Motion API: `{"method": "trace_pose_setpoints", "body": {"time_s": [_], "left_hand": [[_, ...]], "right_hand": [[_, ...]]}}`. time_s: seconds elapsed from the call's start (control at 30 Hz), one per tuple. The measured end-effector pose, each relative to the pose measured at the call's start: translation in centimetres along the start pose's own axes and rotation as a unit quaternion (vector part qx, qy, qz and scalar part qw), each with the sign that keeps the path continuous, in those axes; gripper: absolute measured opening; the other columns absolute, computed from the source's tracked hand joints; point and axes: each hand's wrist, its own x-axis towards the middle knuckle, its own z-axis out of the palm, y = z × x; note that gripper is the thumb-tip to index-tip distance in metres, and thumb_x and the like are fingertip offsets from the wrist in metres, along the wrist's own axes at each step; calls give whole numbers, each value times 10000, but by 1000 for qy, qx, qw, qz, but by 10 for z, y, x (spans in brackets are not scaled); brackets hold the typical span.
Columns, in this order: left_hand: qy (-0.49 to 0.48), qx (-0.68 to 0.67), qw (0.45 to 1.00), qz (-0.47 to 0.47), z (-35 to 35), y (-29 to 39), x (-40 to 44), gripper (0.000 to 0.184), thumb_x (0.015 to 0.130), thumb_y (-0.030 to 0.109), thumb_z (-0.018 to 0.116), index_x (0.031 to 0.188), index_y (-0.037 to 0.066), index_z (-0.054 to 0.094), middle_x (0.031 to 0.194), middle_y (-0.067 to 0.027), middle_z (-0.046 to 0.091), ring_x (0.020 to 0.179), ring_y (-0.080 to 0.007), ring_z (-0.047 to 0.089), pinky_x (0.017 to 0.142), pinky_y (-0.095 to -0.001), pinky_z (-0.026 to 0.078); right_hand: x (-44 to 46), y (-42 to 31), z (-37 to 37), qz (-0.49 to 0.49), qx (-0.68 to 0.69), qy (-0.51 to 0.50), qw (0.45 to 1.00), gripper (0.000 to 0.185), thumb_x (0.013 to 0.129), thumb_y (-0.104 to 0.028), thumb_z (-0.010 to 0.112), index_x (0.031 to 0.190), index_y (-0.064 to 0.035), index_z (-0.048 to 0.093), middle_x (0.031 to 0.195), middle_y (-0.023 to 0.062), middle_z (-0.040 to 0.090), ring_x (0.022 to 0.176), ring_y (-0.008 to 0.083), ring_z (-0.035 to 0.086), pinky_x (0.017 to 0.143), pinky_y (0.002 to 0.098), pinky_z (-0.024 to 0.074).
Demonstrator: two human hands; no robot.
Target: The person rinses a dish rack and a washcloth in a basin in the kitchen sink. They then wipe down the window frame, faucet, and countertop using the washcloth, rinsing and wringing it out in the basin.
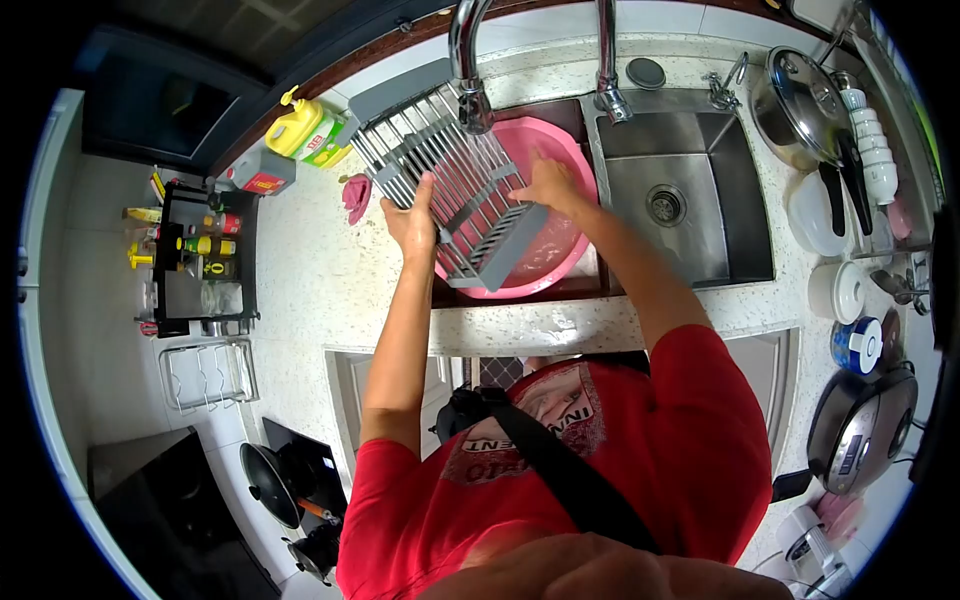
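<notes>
A roll-up dish drying rack (440, 165) with metal rods and grey end strips is held at a slant over the left sink. My left hand (412, 228) grips its left side, the thumb lying on top of the rods. At the rack's right edge is my right hand (555, 190), its thumb against the rods and a finger stretched over the basin; its other fingers are partly hidden. Beneath the rack, a pink basin (575, 165) with water in it sits in the left sink, partly covered by the rack.
Two faucet spouts (472, 100) hang over the sinks. To the right is a steel sink (690, 225). A yellow detergent bottle (305, 130) and a pink cloth (356, 198) are on the left counter. A lidded pot (795, 105) and a rice cooker (860, 430) stand at right.
</notes>
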Motion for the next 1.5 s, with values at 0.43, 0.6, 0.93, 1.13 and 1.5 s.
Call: {"method": "trace_pose_setpoints", "body": {"time_s": [0.43,0.6,0.93,1.13,1.5], "left_hand": [[-135,-202,905,-349,33,-24,-21,323,801,411,559,863,96,519,630,-88,550,500,-231,549,440,-340,458],[-79,-242,912,-321,58,-29,-27,345,746,389,602,761,67,480,694,-152,555,580,-278,556,490,-408,448],[-30,-156,966,-203,63,18,-12,284,765,307,590,714,42,504,559,-60,509,404,-175,460,371,-327,385],[36,-53,996,55,24,41,-28,269,759,77,647,957,-4,483,770,-72,547,633,-142,522,562,-271,432],[76,28,948,309,-54,39,-29,607,670,76,736,1147,-49,383,1029,-136,494,959,-214,472,863,-331,386]], "right_hand": [[16,55,-55,-34,261,-245,933,587,819,-377,628,1225,22,488,1174,104,571,1059,216,541,896,332,416],[-17,72,-109,69,398,-49,913,518,836,-340,624,1202,8,511,1082,122,594,977,164,552,829,284,430],[-13,48,-105,124,342,125,923,844,743,-340,691,1319,112,271,1270,277,426,1161,329,454,972,383,360],[-18,25,-73,92,225,179,953,1020,730,-386,686,1377,106,69,1441,307,86,1362,360,123,1098,365,183],[-94,38,-64,-74,19,-13,997,256,784,-253,593,858,-9,616,733,155,615,685,338,586,636,381,459]]}}
